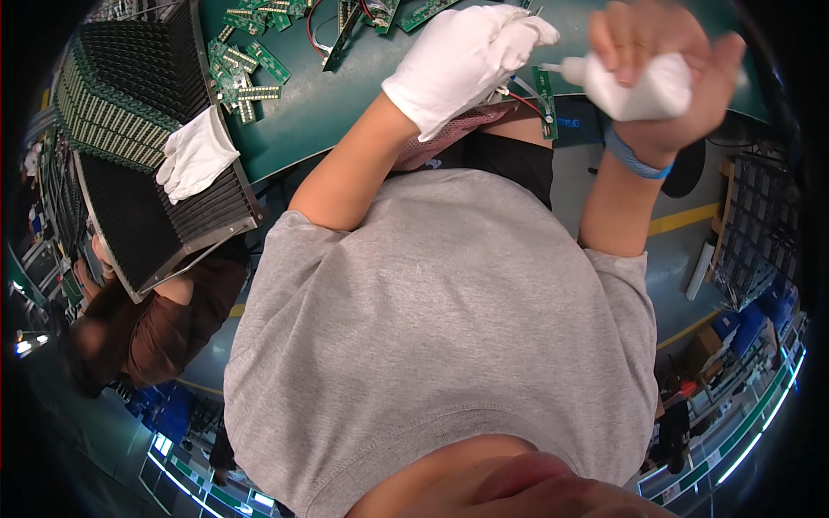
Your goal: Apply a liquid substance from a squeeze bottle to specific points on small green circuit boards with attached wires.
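Note:
My left hand [473, 65] wears a white glove, its fingers curled together over the near part of the table; what they grip is hidden. Just right of the glove, a narrow green circuit board [544, 102] with red, white and blue wires reaches past the table edge. My bare right hand [661, 39], slightly blurred, is wrapped around a white squeeze bottle [643, 89]. The bottle lies sideways in the grip, and its thin nozzle points left, close to the upper end of that board.
Loose green circuit boards [246, 73] are scattered on the green table [302, 121]. At left stands a black slotted rack [129, 194] filled partly with boards, an empty white glove [197, 155] lying on it. Another person in a brown top [186, 324] is beyond the rack.

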A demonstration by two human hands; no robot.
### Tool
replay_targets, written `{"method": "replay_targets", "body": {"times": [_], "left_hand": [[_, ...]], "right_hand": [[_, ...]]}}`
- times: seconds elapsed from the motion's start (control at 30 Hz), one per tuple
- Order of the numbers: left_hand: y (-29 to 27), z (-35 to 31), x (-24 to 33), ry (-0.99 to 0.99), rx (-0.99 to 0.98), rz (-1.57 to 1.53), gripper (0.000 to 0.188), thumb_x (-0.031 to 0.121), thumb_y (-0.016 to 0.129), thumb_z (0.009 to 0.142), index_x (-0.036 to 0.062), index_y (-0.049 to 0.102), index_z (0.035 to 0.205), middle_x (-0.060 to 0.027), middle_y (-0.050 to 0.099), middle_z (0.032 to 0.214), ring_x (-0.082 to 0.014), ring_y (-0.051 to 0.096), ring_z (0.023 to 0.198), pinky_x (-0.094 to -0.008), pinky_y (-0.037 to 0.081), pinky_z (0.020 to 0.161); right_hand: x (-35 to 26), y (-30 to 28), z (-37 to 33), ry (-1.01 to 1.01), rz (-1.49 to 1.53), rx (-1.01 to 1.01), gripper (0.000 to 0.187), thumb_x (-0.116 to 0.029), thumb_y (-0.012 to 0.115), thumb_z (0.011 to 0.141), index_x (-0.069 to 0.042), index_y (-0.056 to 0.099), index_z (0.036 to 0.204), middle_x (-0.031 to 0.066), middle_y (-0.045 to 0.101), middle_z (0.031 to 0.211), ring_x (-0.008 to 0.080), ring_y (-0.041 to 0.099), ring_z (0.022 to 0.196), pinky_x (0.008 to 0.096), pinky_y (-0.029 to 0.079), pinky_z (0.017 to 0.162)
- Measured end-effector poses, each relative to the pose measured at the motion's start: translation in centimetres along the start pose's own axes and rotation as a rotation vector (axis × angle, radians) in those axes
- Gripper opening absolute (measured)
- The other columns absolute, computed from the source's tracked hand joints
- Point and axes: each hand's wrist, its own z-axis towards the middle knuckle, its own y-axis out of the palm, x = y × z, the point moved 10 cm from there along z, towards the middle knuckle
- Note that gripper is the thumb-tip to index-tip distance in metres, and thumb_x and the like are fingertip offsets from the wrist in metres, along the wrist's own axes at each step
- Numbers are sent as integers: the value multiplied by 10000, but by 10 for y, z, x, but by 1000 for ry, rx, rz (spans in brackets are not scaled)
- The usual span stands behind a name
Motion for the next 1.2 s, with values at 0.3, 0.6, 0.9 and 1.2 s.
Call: {"method": "replay_targets", "body": {"times": [0.3, 0.6, 0.9, 1.2], "left_hand": [[-14, -14, -36, -763, -89, -557, 350, 249, 472, 903, 60, 534, 1191, -50, 563, 632, -67, 494, 454, -215, 398, 444], [-104, 113, -30, -472, 42, -178, 335, 262, 439, 894, 12, 544, 1090, -116, 620, 731, -140, 595, 532, -292, 476, 485], [-96, 381, -119, -404, 358, 103, 774, 572, 517, 790, -88, 447, 1190, -298, 504, 1180, -413, 476, 1125, -413, 374, 951], [-19, 361, -114, -418, -96, -404, 789, 518, 582, 785, 5, 332, 1330, -113, 550, 1013, -164, 544, 737, -285, 491, 637]], "right_hand": [[-62, -82, -69, -193, 109, 576, 466, -345, 309, 954, -100, 319, 558, 30, 317, 482, 124, 302, 445, 261, 289, 484], [-70, -141, -142, -274, 202, 861, 419, -292, 306, 941, -96, 338, 572, 40, 321, 457, 142, 300, 395, 274, 314, 434], [-56, -167, -162, -221, 225, 987, 420, -275, 325, 929, -99, 291, 549, 47, 321, 456, 150, 311, 395, 280, 330, 435], [-34, -171, -154, -184, 371, 1041, 425, -296, 331, 934, -87, 337, 564, 44, 296, 466, 147, 293, 406, 286, 301, 438]]}}
